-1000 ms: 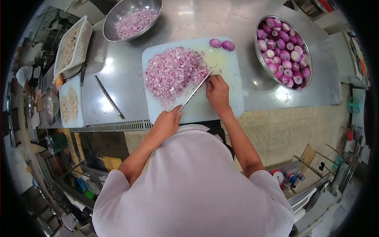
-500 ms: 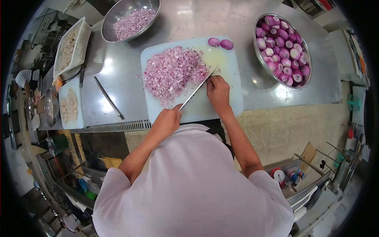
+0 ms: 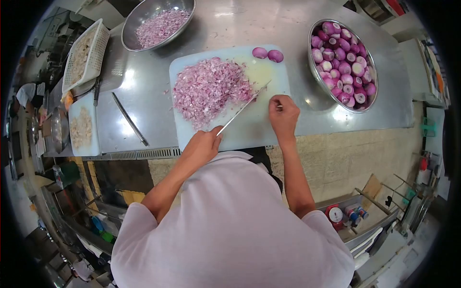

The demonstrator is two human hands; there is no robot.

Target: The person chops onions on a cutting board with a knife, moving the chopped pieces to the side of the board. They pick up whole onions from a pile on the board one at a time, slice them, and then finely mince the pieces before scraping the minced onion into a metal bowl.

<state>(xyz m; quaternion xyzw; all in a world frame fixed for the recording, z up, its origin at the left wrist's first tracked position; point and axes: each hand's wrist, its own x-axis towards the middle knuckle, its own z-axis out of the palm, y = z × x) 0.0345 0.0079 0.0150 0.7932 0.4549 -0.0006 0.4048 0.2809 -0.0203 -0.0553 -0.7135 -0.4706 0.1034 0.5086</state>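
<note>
SS bowl [image 3: 313, 72] w/ peeled shallots [image 3: 343, 62]

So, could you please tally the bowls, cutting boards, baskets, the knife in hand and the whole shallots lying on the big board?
Steel bowls: 2
Cutting boards: 2
Plastic basket: 1
Knife, held in the left hand: 1
Whole peeled shallots on the big board: 2
Total: 8

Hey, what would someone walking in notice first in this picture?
A heap of chopped pink onion covers the left half of the white cutting board in the centre. The left hand holds a knife against the heap's right edge; the right hand rests on the board beside it. Right of the board, a steel bowl brims with peeled onions.
</note>
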